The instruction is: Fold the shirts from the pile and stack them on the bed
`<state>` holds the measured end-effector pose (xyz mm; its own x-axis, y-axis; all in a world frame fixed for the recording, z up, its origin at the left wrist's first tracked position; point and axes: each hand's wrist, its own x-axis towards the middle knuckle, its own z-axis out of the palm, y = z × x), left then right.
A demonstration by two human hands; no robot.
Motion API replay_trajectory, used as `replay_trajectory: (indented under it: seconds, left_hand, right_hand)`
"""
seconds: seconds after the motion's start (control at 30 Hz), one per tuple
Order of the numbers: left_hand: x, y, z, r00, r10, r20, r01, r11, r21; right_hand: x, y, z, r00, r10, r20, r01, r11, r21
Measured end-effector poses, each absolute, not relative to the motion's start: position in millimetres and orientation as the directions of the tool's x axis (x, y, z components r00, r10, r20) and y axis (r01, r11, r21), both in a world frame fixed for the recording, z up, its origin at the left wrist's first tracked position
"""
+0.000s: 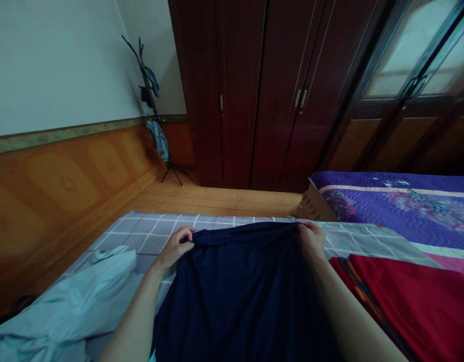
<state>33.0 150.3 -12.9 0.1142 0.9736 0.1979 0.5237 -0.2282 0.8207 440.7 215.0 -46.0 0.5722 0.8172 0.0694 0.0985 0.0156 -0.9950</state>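
Note:
A dark navy cloth garment (243, 291) is stretched between my two hands, its far edge pulled nearly straight. My left hand (179, 244) pinches the far left corner between thumb and fingers. At the far right corner my right hand (310, 239) is closed on the same edge, with its fingertips partly hidden by the cloth. The near part of the garment hangs down toward me and runs out of the bottom of the view. Below it lies a grey checked bed cover (156, 229).
Crumpled pale blue clothing (77, 296) lies at the left. Folded red cloth (412, 291) with orange and dark layers is at the right. Beyond are a purple bedspread (386, 196), a dark red wardrobe (239, 100) and a coat stand (147, 75).

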Motion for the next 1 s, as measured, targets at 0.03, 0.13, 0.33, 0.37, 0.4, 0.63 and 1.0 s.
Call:
replay_trajectory:
  seconds: [0.03,0.13,0.33,0.37,0.4,0.63,1.0]
  left_hand:
    - [32.8,150.8,-12.4,0.133,0.968,0.213,0.582,-0.25,0.774]
    - [34.4,152.2,-12.0,0.143,0.96,0.24,0.663,-0.273,0.697]
    - [53.8,150.2,-5.8,0.153,0.94,0.306,0.758,-0.31,0.573]
    - [57.9,150.0,-4.7,0.142,0.932,0.335,0.776,-0.315,0.547]
    - [61.6,150.0,-4.0,0.13,0.923,0.362,0.789,-0.318,0.527]
    - [64.3,147.7,-2.0,0.136,0.918,0.374,0.833,-0.31,0.459]
    - [52.4,145.8,-2.5,0.164,0.959,0.23,0.853,-0.255,0.455]
  right_hand:
    - [440.1,214.5,-44.8,0.585,0.809,0.056,0.098,-0.002,-0.995]
    - [437.8,212.3,-39.6,0.626,0.779,0.038,0.1,-0.032,-0.994]
    - [435.2,210.6,-34.2,0.635,0.771,0.04,0.11,-0.039,-0.993]
    - [435.1,210.9,-34.4,0.632,0.774,0.039,0.109,-0.038,-0.993]
    - [435.0,211.3,-34.8,0.63,0.776,0.039,0.107,-0.037,-0.994]
    - [438.2,213.8,-40.2,0.62,0.783,0.054,0.111,-0.02,-0.994]
    - [437.2,214.7,-39.0,0.622,0.782,0.032,0.083,-0.025,-0.996]
